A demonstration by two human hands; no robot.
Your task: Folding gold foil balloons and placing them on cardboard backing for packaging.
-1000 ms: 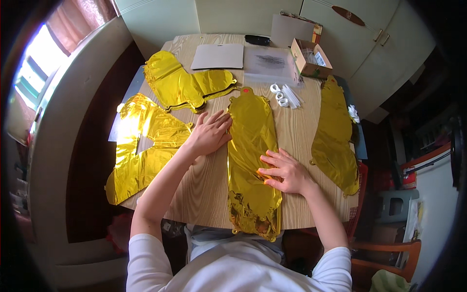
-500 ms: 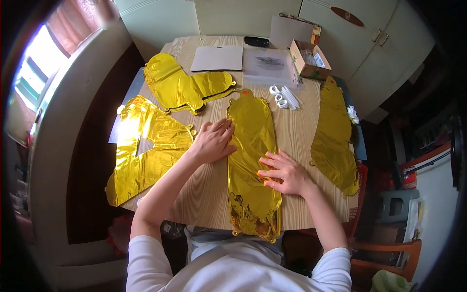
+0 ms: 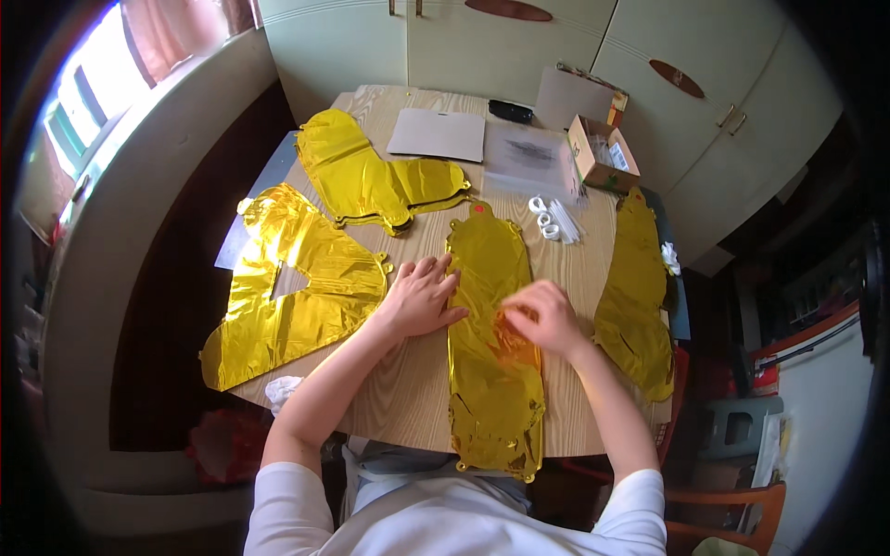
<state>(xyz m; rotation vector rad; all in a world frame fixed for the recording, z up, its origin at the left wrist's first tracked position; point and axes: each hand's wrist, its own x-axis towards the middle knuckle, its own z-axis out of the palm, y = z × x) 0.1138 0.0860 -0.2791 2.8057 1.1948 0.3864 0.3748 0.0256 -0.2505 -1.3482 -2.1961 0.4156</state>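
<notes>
A: Nearest first: where's the foil?

B: The long, flat gold-foil balloon (image 3: 487, 371) lies lengthwise at the frame's centre, its lower end reaching just past the near edge of the pale wood-grain table (image 3: 399, 389).

A: And the fingers?

B: The right hand (image 3: 542, 315) is over the balloon's right side, fingers curled in; it's blurred, so I can't tell whether they pinch the film. The left hand (image 3: 417, 301), left of centre, has its fingers slightly spread, tips at the foil's left edge.

A: How would you handle it well?

B: I'd anchor that left edge lightly and work the right side with soft pads, not nails; such thin film probably creases or tears easily. I'd mind the overhanging end too, since leaning in could drag it.

A: Farther off?

B: Slim white plastic sticks (image 3: 567, 222), right of centre, well apart from both hands; then an open brown cardboard box (image 3: 607, 176), upper right.
</notes>
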